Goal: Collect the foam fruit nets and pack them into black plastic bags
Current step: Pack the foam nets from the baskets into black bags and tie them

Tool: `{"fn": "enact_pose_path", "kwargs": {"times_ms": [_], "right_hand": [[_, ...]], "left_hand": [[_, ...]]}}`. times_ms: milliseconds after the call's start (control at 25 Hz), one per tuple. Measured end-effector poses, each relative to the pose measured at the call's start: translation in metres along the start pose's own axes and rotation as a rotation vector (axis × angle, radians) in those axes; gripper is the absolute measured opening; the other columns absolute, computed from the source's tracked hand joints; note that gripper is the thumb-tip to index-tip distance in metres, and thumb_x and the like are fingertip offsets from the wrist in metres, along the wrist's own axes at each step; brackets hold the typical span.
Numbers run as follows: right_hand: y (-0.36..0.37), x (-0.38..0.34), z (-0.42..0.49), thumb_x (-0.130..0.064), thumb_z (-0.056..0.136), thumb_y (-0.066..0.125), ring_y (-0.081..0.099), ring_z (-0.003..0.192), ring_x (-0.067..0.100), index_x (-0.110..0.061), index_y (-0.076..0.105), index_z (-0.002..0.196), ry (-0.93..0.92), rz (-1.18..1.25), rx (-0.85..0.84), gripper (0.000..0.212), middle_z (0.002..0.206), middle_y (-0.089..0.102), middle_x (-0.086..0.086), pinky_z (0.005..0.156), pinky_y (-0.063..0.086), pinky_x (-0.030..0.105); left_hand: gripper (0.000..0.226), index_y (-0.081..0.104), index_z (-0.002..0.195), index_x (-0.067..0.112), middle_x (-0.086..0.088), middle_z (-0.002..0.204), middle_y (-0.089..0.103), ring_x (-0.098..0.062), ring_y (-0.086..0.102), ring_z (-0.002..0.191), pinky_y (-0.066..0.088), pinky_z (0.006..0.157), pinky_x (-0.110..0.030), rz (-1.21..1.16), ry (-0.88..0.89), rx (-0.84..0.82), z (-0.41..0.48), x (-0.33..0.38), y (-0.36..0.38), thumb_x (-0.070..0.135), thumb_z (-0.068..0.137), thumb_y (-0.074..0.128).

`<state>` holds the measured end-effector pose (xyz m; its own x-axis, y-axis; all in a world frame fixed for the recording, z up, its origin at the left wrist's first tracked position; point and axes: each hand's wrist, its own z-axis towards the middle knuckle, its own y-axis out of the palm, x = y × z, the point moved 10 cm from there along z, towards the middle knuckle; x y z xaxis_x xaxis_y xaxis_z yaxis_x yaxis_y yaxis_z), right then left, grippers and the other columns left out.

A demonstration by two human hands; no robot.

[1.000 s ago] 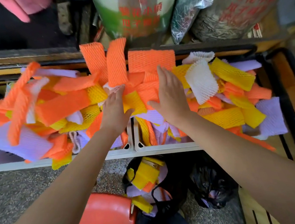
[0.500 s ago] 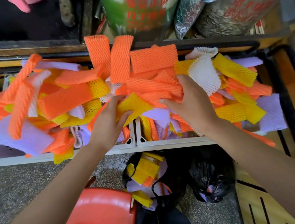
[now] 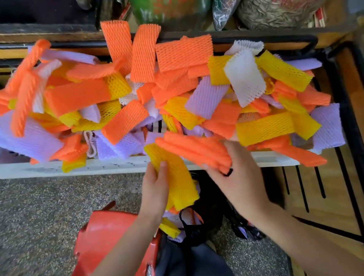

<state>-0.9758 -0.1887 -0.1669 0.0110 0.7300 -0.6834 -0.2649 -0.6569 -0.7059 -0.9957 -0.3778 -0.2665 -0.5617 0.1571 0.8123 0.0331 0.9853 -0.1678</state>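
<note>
Working beside red stool (image 3: 106, 237), facing white crates (image 3: 104, 165) heaped with foam nets (image 3: 78, 98). Gripping yellow net (image 3: 179, 180) in left hand (image 3: 155, 190), orange nets (image 3: 195, 152) in right hand (image 3: 242, 181), above black bag (image 3: 216, 209) holding more nets.

Bright even daylight, wide-angle bowing, blurred edges.

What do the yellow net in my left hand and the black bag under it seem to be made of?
Yellow net: soft foam mesh, matte, judging by its puffy diamond lattice and bend. Black bag: probably thin plastic film, faintly glossy, with crinkled folds.
</note>
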Motion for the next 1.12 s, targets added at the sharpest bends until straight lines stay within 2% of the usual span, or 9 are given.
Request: {"fn": "enact_pose_path", "kwargs": {"times_ms": [120, 240, 360, 480, 640, 800, 920, 1000, 1120], "right_hand": [[0.028, 0.007, -0.040, -0.027, 0.077, 0.071, 0.058, 0.098, 0.021, -0.017, 0.057, 0.117, -0.011, -0.030, -0.142, 0.044, 0.105, 0.063, -0.002, 0.080, 0.046, 0.027], [0.046, 0.008, -0.071, -0.026, 0.077, 0.069, 0.056, 0.101, 0.018, -0.019, 0.056, 0.120, -0.034, 0.010, -0.264, 0.045, 0.112, 0.061, -0.006, 0.087, 0.046, 0.027], [0.068, -0.008, -0.107, -0.032, 0.080, 0.063, 0.048, 0.111, 0.015, -0.018, 0.049, 0.125, -0.156, 0.087, -0.461, 0.049, 0.123, 0.052, -0.006, 0.101, 0.035, 0.020], [0.085, -0.007, -0.133, -0.034, 0.087, 0.058, 0.043, 0.123, 0.010, -0.016, 0.048, 0.130, -0.152, 0.234, -0.616, 0.048, 0.133, 0.047, -0.005, 0.107, 0.028, 0.017], [0.113, 0.031, -0.145, -0.030, 0.094, 0.050, 0.051, 0.115, 0.002, -0.017, 0.049, 0.126, 0.140, 0.438, -0.628, 0.035, 0.123, 0.053, -0.006, 0.099, 0.041, 0.020], [0.175, 0.118, -0.171, -0.024, 0.095, 0.053, 0.054, 0.107, 0.012, -0.009, 0.052, 0.120, 0.566, 0.276, -0.686, 0.029, 0.111, 0.055, -0.001, 0.094, 0.044, 0.027], [0.237, 0.160, -0.211, -0.046, 0.084, 0.058, 0.055, 0.115, 0.025, 0.000, 0.053, 0.121, 0.836, 0.286, -0.870, 0.059, 0.120, 0.060, 0.011, 0.096, 0.046, 0.040], [0.276, 0.183, -0.228, -0.057, 0.065, 0.060, 0.056, 0.107, 0.042, 0.015, 0.051, 0.111, 0.885, 0.323, -0.814, 0.086, 0.113, 0.057, 0.033, 0.088, 0.045, 0.054], [0.306, 0.196, -0.231, -0.033, 0.069, 0.072, 0.056, 0.084, 0.047, 0.022, 0.048, 0.089, 0.986, 0.342, -0.673, 0.063, 0.087, 0.053, 0.039, 0.066, 0.047, 0.035]], "left_hand": [[0.032, 0.059, 0.103, 0.027, 0.007, 0.101, 0.067, -0.007, 0.063, 0.093, 0.050, 0.069, -0.024, -0.379, -0.204, -0.074, -0.026, -0.027, 0.027, 0.046, 0.099, 0.034], [0.058, 0.053, 0.117, 0.022, 0.001, 0.110, 0.066, -0.012, 0.064, 0.100, 0.053, 0.081, -0.031, -0.381, -0.180, -0.139, -0.046, -0.046, 0.029, 0.060, 0.074, 0.061], [0.073, 0.044, 0.113, 0.019, -0.006, 0.107, 0.063, -0.013, 0.066, 0.088, 0.054, 0.080, -0.034, -0.222, -0.154, -0.081, -0.061, -0.064, 0.017, 0.047, 0.054, 0.078], [0.063, 0.048, 0.114, 0.014, -0.012, 0.107, 0.065, -0.025, 0.066, 0.098, 0.055, 0.083, -0.041, -0.157, -0.140, -0.001, -0.060, -0.086, -0.005, 0.026, 0.061, 0.079], [0.046, 0.052, 0.109, 0.018, -0.008, 0.103, 0.067, -0.017, 0.067, 0.090, 0.055, 0.071, -0.031, -0.062, -0.108, 0.087, -0.051, -0.116, -0.040, 0.021, 0.072, 0.080], [0.037, 0.051, 0.097, 0.031, 0.004, 0.097, 0.065, -0.001, 0.065, 0.078, 0.055, 0.066, -0.020, 0.061, -0.040, 0.072, -0.033, -0.136, -0.064, 0.009, 0.078, 0.073], [0.038, 0.052, 0.102, 0.030, 0.007, 0.097, 0.065, -0.006, 0.063, 0.085, 0.052, 0.069, -0.021, 0.139, -0.014, 0.067, -0.018, -0.156, -0.079, 0.010, 0.078, 0.073], [0.041, 0.050, 0.110, 0.023, 0.005, 0.101, 0.064, -0.010, 0.064, 0.090, 0.051, 0.074, -0.028, 0.159, -0.021, 0.079, -0.006, -0.173, -0.087, 0.012, 0.079, 0.073], [0.040, 0.050, 0.111, 0.026, 0.002, 0.104, 0.065, -0.018, 0.064, 0.096, 0.052, 0.083, -0.039, 0.202, -0.027, 0.071, 0.014, -0.204, -0.095, 0.018, 0.079, 0.073]]}}
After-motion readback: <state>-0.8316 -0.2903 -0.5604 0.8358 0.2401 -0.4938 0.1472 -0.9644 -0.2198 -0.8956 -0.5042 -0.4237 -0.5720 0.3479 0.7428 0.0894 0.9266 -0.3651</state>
